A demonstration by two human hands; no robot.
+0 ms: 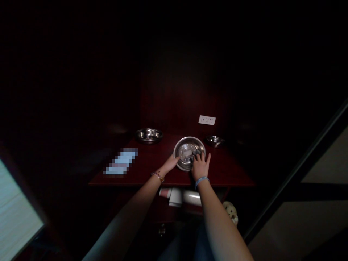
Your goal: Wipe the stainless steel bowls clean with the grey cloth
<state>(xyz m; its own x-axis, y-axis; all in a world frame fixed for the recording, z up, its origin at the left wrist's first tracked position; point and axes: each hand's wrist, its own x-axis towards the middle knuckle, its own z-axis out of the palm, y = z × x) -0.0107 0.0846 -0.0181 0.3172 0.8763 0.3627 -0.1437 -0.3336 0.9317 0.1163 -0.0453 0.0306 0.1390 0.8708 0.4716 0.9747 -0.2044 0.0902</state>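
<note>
One round shiny steel bowl [185, 148], near the middle of a dark-red tabletop [152, 165]; left hand [170, 163] pinching its rim, thumb inside; right hand [200, 168] over its right side, fingers at a small dark-grey object [196, 152], grip on it unclear.

Left forearm [130, 206] slanting up from the bottom edge toward frame centre, left hand [170, 164] closed with thumb [176, 159] uppermost, right forearm [219, 214] rising from the lower right, right hand [200, 169] palm down, fingers [202, 157] spread, little finger [209, 157] apart
</note>
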